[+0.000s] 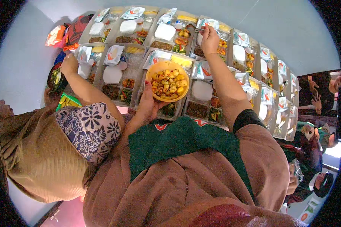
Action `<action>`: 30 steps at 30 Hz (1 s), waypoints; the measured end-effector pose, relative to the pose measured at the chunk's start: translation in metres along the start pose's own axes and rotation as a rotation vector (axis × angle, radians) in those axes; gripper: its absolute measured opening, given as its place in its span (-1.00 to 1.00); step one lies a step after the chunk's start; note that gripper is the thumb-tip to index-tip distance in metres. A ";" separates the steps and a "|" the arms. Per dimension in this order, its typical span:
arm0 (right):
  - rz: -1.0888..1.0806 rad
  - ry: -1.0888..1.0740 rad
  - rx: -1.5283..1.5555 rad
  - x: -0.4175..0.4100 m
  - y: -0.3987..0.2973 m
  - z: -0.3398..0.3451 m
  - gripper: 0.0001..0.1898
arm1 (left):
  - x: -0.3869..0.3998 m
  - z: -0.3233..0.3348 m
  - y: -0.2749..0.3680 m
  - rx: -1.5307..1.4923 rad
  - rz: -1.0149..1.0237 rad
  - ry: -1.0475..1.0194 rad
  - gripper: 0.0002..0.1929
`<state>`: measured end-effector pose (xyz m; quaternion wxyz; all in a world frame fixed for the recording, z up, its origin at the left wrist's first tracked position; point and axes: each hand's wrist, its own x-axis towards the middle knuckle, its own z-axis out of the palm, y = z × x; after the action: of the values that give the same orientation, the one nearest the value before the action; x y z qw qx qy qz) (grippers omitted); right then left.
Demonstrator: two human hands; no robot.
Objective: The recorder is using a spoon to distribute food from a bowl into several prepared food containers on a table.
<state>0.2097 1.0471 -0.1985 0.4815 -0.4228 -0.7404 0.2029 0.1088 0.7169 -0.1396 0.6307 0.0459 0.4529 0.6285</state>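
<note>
My left hand [148, 106] holds a yellow bowl [150, 92] from below and its near side. Diced, fried-looking potato pieces [170, 82] fill it. The bowl hangs over a front-row meal box and hides much of that box's contents. Stretched out to the far row, my right hand [210, 41] has its fingers pinched over another open box [197, 49]. A thin utensil [199, 28] seems to show at those fingertips, mostly hidden. Near that hand are a snack packet [209, 23], a white wrapped portion [199, 39] and dark shredded food [199, 52].
Two rows of divided meal boxes [113, 75] cover the table, with snack packets, water bottles and cooked food. At left, a co-worker's hand [70, 63] reaches in beside a dark bowl of vegetables [56, 78]. A red bag [77, 29] lies far left. Other people [315, 93] are at right.
</note>
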 end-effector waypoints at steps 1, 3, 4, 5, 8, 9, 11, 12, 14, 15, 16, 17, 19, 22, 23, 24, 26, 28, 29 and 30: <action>0.029 0.088 0.009 0.001 0.013 -0.002 -0.75 | 0.001 0.001 -0.002 0.003 -0.006 -0.007 -0.26; 0.185 0.126 0.218 0.001 0.003 -0.001 -0.74 | 0.001 -0.004 -0.004 0.020 -0.026 0.008 -0.26; 0.346 0.174 0.416 0.003 -0.005 -0.002 -0.72 | 0.001 -0.004 -0.006 0.013 -0.025 0.022 -0.26; 0.385 0.267 0.585 0.007 -0.006 -0.003 -0.72 | 0.003 -0.002 -0.007 -0.029 -0.002 0.026 -0.30; 0.420 0.225 0.587 0.026 0.035 -0.053 -0.74 | 0.006 0.006 -0.021 -0.066 0.023 -0.035 -0.34; 0.512 0.259 0.785 0.014 -0.051 -0.055 -0.76 | 0.001 0.003 -0.021 -0.048 0.026 -0.012 -0.34; 0.496 0.295 0.942 0.018 -0.057 -0.096 -0.79 | 0.002 0.008 -0.032 -0.015 -0.027 -0.054 -0.34; 0.443 0.196 0.976 0.017 -0.050 -0.113 -0.72 | 0.007 0.003 -0.040 0.149 -0.066 -0.043 -0.33; 0.415 0.109 0.893 -0.003 -0.095 -0.141 -0.76 | 0.009 -0.001 -0.058 0.309 -0.113 -0.028 -0.33; 0.398 0.060 0.853 -0.012 -0.110 -0.151 -0.76 | 0.009 0.001 -0.067 0.125 -0.104 -0.118 -0.32; 0.386 -0.018 0.844 -0.024 -0.122 -0.147 -0.76 | 0.004 -0.003 -0.073 -0.061 -0.068 -0.172 -0.31; 0.384 -0.015 0.834 -0.034 -0.131 -0.156 -0.76 | 0.001 -0.004 -0.075 -0.060 -0.103 -0.160 -0.28; 0.162 -0.220 0.700 -0.059 -0.140 -0.175 -0.74 | -0.013 0.012 -0.064 -0.023 -0.123 -0.161 -0.28; -0.079 -0.294 0.651 -0.090 -0.156 -0.187 -0.78 | -0.010 0.000 -0.077 0.009 -0.163 -0.160 -0.28; -0.078 -0.290 0.650 -0.097 -0.159 -0.194 -0.78 | -0.012 -0.003 -0.082 0.185 -0.111 -0.212 -0.29; -0.179 -0.342 0.564 -0.103 -0.163 -0.201 -0.78 | -0.013 -0.006 -0.087 0.359 -0.056 -0.262 -0.30; -0.277 -0.391 0.476 -0.112 -0.166 -0.208 -0.79 | -0.014 -0.010 -0.093 0.321 -0.072 -0.261 -0.30; -0.378 -0.459 0.427 -0.120 -0.167 -0.212 -0.77 | -0.016 -0.012 -0.097 0.242 -0.102 -0.260 -0.30; -0.415 -0.484 0.395 -0.120 -0.168 -0.213 -0.80 | -0.016 -0.012 -0.099 0.200 -0.119 -0.263 -0.30; -0.413 -0.483 0.391 -0.120 -0.168 -0.212 -0.80 | -0.016 -0.012 -0.101 0.159 -0.135 -0.265 -0.30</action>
<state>0.3464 0.8317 -0.0479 0.3955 -0.1045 -0.8496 0.3329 0.1800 0.6768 -0.2019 0.7202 0.1473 0.4160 0.5352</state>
